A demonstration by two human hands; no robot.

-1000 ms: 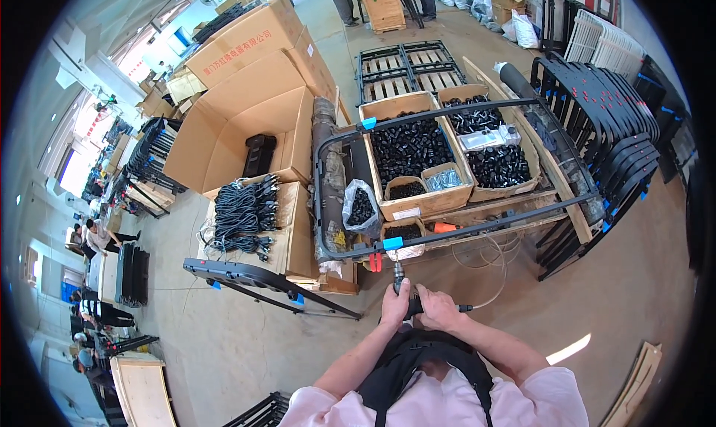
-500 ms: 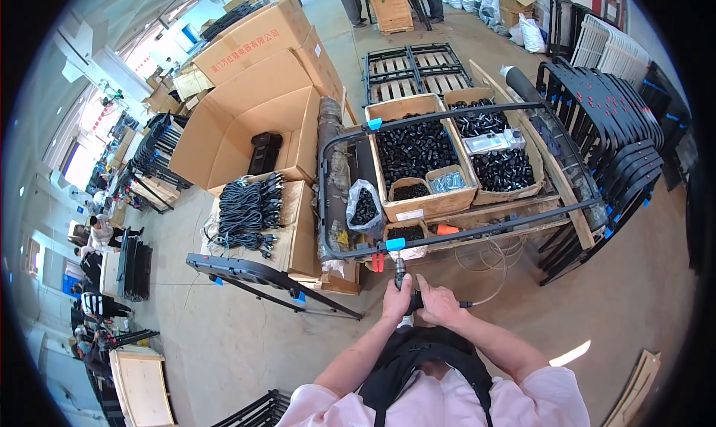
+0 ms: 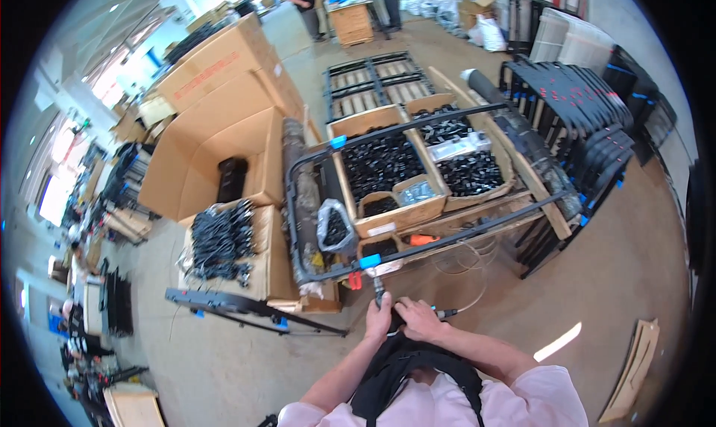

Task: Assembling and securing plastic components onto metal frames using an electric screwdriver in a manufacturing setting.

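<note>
Both my hands grip a pneumatic screwdriver (image 3: 379, 287), its slim metal front pointing away from me. My left hand (image 3: 378, 319) wraps round its body; my right hand (image 3: 420, 319) closes on its dark rear part beside the left. A clear air hose (image 3: 483, 281) runs off to the right from the tool. The tool's tip is at the near rail of a black tubular frame (image 3: 507, 217), right by a piece of blue tape (image 3: 370, 261). Whether the tip touches the rail is too small to tell. The frame lies across boxes of parts.
Under the frame are wooden boxes of black fittings (image 3: 380, 162), a small box of silver screws (image 3: 416, 193) and a plastic bag (image 3: 337, 225). Bundled black cables (image 3: 222, 240) and a large carton (image 3: 179, 177) stand left. Stacked black frames (image 3: 574, 95) stand right.
The view has swung, so the scene sits further left in the picture. Both hands stay closed on the screwdriver, its tip still by the blue tape.
</note>
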